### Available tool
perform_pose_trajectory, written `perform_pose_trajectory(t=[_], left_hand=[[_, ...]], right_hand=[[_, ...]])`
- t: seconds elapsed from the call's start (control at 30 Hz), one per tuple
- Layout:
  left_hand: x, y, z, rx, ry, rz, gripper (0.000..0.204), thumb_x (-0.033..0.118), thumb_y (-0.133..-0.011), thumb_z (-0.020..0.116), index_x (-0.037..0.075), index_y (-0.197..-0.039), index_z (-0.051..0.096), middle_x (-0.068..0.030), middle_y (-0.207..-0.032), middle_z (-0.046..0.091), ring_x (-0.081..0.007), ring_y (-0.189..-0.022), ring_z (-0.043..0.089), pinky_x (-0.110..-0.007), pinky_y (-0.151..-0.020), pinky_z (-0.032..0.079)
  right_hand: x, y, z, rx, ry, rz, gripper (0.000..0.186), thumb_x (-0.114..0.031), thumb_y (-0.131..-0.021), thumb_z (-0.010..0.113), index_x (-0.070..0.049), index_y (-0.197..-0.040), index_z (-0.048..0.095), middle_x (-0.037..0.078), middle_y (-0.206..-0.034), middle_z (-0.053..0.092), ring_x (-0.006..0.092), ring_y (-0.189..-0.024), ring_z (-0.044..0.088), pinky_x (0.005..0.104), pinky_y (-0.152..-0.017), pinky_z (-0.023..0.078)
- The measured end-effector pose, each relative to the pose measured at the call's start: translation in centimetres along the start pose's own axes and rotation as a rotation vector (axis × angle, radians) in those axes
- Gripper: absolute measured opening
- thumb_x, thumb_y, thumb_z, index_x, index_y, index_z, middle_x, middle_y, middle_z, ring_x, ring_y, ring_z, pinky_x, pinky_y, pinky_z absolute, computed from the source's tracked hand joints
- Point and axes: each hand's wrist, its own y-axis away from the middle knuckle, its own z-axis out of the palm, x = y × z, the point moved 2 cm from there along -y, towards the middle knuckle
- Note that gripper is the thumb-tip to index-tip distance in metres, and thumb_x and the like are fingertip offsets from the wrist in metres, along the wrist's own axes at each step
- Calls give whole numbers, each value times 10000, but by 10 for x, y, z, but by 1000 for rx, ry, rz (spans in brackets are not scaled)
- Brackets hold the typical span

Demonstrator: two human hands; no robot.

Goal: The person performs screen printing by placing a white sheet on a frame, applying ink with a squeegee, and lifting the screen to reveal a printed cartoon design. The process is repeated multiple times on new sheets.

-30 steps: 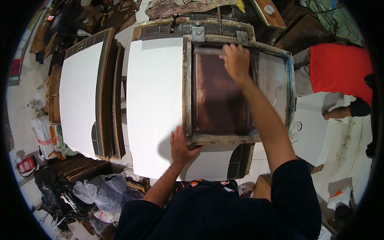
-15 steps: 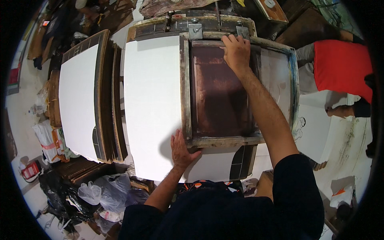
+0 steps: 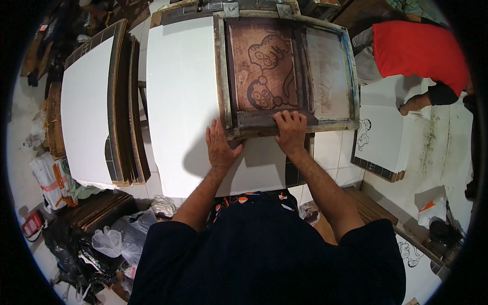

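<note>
A wooden-framed printing screen (image 3: 222,76) lies over a board covered with white cloth (image 3: 180,101). Two dark cartoon figures show through its brown mesh (image 3: 272,61). My right hand (image 3: 291,131) is closed over a dark squeegee (image 3: 249,120) at the near end of the mesh, its fingers curled over the bar. At the screen's near left corner, my left hand (image 3: 219,148) rests with fingers stretched and thumb apart, touching the frame edge and the cloth. Metal hinge clamps (image 3: 231,10) hold the frame's far side.
On the left stand several upright-edged boards (image 3: 119,101), the front one white-covered. To the right, a person in a red shirt (image 3: 417,53) reaches over a white board with a printed figure (image 3: 363,134). Plastic bags (image 3: 124,236) lie at the lower left.
My right hand has come from the far end of the screen to the near end, drawing the squeegee. The cartoon lines now show in the mesh. My left hand stays at the corner.
</note>
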Motion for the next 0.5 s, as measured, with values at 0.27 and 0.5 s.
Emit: perform_pose_trajectory(t=[0.27,0.5], left_hand=[[-2,-3,5,19,103,-50,1131,183,-711,858,-42,-1612,213,-271,-1615,356,-394,-1545,304,-567,-1289,164],[9,-9,3,19,391,-259,1096,23,-737,831,-55,-1624,192,-262,-1521,511,-396,-1435,486,-593,-1293,59]], right_hand=[[-2,13,1,37,-47,-10,557,-58,-626,857,-146,-1136,651,45,-1078,622,281,-1053,592,489,-1006,416],[-5,-2,-17,182,-46,-18,379,-46,-736,793,-136,-1088,685,41,-991,656,280,-1017,608,480,-981,409]])
